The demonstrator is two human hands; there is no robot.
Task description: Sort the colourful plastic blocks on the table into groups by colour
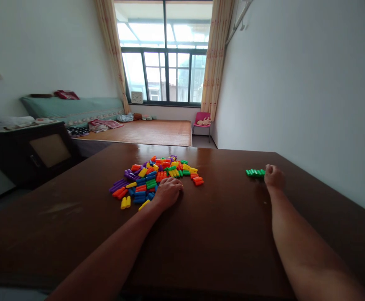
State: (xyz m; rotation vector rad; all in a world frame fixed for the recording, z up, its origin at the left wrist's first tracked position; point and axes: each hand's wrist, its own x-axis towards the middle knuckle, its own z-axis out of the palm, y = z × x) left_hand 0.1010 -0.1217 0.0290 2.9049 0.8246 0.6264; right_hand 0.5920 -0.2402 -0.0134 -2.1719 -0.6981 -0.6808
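Spanning the table (220,217), two hands rest at a mixed pile and a green row.
The right hand's (274,177) fingers curl in at the right end of the green row (255,172); whether they grip a piece, I cannot tell. The left hand (169,192) lies palm down, fingers bent, at the near right edge of the pile of coloured pieces (151,176); its fingertips' hold is hidden. A light touch at the row's end should keep it straight, and lifting single pieces from the pile's edge would disturb the rest least. Beyond the table's far edge stands a pink chair (202,118).
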